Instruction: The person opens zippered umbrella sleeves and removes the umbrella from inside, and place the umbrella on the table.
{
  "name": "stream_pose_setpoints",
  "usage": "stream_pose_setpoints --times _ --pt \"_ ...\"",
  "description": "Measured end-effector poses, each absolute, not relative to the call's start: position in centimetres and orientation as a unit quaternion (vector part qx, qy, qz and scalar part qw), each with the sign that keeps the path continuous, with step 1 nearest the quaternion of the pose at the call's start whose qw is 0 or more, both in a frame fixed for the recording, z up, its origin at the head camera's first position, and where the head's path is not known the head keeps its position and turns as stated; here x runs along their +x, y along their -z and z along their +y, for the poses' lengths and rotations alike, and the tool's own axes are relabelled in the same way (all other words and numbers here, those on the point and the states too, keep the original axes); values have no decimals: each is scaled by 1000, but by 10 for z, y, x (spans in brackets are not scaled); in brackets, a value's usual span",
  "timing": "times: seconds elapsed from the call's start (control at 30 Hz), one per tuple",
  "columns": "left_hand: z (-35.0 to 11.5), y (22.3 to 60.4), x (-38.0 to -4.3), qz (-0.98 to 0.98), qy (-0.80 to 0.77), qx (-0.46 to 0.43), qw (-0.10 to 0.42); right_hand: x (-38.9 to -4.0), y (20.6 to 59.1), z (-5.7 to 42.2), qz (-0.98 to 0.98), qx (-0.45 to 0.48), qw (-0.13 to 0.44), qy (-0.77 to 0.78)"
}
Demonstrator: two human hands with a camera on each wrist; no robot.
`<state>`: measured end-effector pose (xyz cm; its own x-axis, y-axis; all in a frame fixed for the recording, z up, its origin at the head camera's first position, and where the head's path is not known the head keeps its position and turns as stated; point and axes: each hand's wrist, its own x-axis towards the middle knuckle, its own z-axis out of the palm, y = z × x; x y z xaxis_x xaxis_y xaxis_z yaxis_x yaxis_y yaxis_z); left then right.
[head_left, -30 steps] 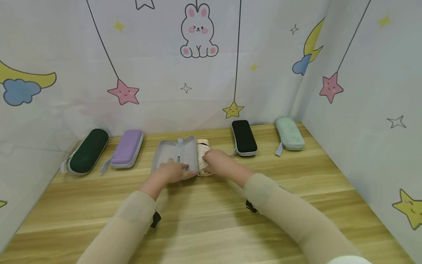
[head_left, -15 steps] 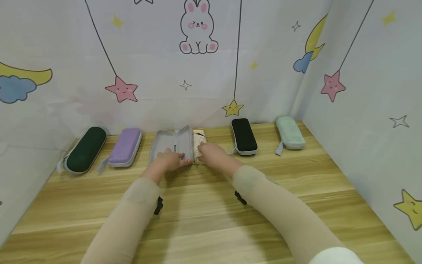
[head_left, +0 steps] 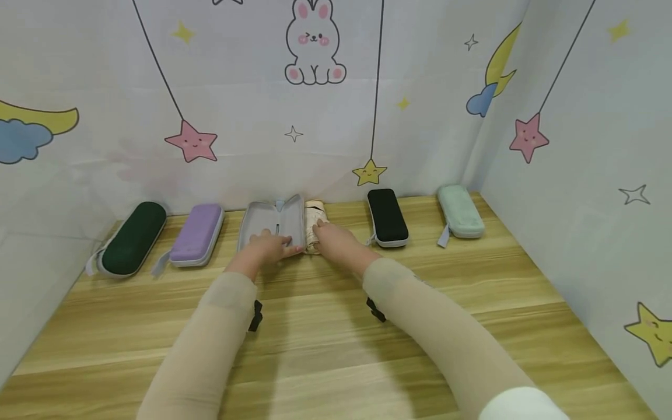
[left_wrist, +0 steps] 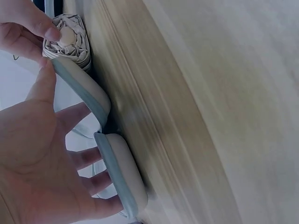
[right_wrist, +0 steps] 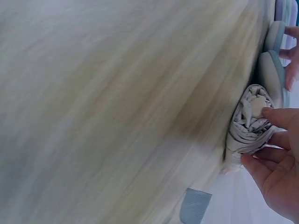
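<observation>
A light grey zip case point(head_left: 262, 216) lies unfolded at the back of the table, its pale inside facing up. My left hand point(head_left: 265, 248) rests on its near edge, fingers spread; in the left wrist view the fingers point(left_wrist: 100, 182) reach over the zipped rim and the thumb lies at the corner beside the umbrella. Right against the case lies a cream folded umbrella point(head_left: 314, 213), its round knob point(left_wrist: 67, 36) facing me. My right hand point(head_left: 338, 242) grips its near end, and in the right wrist view the fingertips touch the knob and the side of the rolled fabric point(right_wrist: 247, 133).
To the left stand a dark green case point(head_left: 135, 238) and a purple case point(head_left: 196, 234). On the right are a black case point(head_left: 387, 216) and a mint green case point(head_left: 460, 211). A white printed curtain point(head_left: 236, 87) rises behind the wooden table point(head_left: 325, 338).
Both hands have moved away from me, and the open case and the umbrella have slid back with them toward the curtain. The other cases have stayed in place.
</observation>
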<state>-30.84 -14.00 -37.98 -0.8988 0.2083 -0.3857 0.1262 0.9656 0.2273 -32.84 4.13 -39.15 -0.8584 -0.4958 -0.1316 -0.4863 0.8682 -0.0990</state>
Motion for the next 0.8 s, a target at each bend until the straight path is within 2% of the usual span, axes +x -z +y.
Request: stream_pose_setpoints --times 0.17,0.3,0.63,0.8 --pt "-142 381 -308 967 -114 87 213 -326 392 47 960 -264 78 58" --pt "-141 380 -307 968 -130 80 198 -326 389 51 957 -268 82 71" --pt "-136 369 -303 981 -155 61 102 -328 364 82 956 -283 51 54" --pt "-126 362 -301 984 -148 68 76 -330 360 110 958 -282 27 33"
